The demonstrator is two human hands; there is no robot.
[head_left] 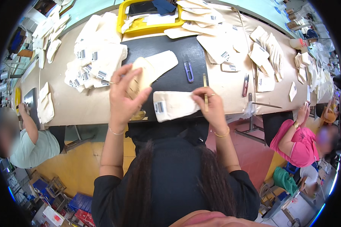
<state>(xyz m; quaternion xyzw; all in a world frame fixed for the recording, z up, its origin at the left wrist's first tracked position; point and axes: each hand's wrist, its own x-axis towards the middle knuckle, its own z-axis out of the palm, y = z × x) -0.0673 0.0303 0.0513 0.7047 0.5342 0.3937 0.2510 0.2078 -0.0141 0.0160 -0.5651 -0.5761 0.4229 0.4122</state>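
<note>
My left hand [125, 94] is raised over the near left of the black work mat [140, 45]. Its fingers close around a flat, pale-yellow, round-ended piece [142, 73], slightly blurred. Beside that piece, a white cloth piece [163, 63] lies on the mat. My right hand [212, 106] pinches the right end of another white cloth piece [176, 106], which has a printed label at its left end and lies flat near the mat's front edge. A narrow brass-coloured strip [205, 81] passes by my right fingers; whether they grip it too, I cannot tell.
Purple thread snips [188, 70] lie ahead of my right hand, red-handled snips [245, 85] farther right. Heaps of labelled cloth pieces [102, 53] flank the mat. A yellow tray [151, 29] stands at the back. Co-workers sit left [36, 147] and right [297, 147].
</note>
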